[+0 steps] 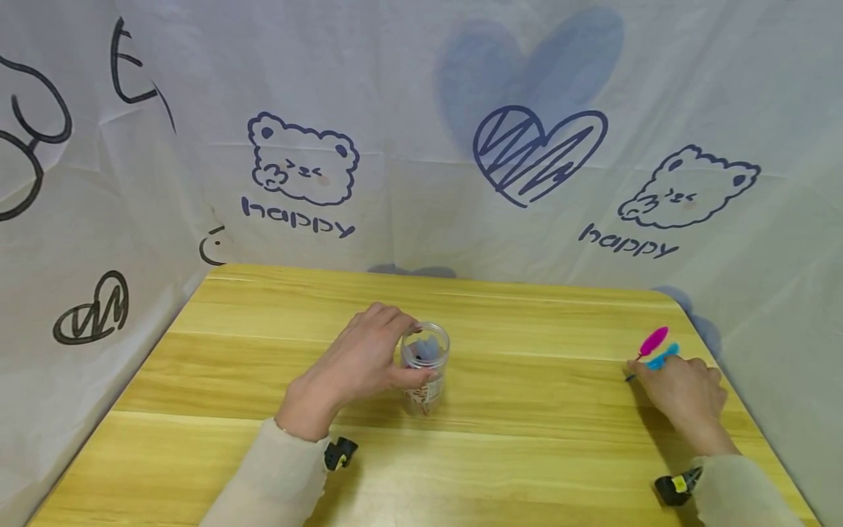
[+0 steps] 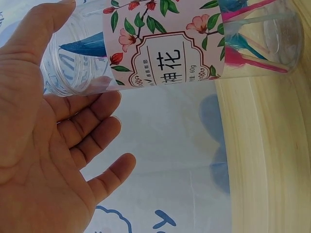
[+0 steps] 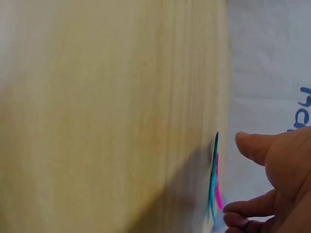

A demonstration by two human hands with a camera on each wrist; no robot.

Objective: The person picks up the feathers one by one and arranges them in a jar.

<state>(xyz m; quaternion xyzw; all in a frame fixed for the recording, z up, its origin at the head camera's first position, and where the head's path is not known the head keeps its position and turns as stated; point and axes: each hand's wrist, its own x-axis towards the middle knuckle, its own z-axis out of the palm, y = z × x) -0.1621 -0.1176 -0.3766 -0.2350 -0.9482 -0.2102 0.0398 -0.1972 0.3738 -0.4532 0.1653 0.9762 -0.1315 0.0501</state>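
My left hand (image 1: pixel 369 355) grips a clear plastic jar (image 2: pixel 262 41) near its open mouth, thumb on one side and fingers on the other. The jar stands upright on the table with a pink flowered label (image 2: pixel 165 43) round it. Inside are several blue and pink thin-stemmed pieces; a blue pointed tip (image 2: pixel 87 46) shows near the mouth. At the table's right side, my right hand (image 1: pixel 681 395) hovers by a pink leaf-shaped piece (image 1: pixel 654 342) and a blue one (image 1: pixel 664 356), which lie side by side. Its thumb and fingers are apart in the right wrist view.
The light wooden table (image 1: pixel 527 439) carries these things. A white cloth (image 1: pixel 408 88) with drawn bears and hearts hangs behind its back edge and along both sides. A small black device (image 1: pixel 340 454) sits at the left wrist, another (image 1: pixel 675 489) at the right.
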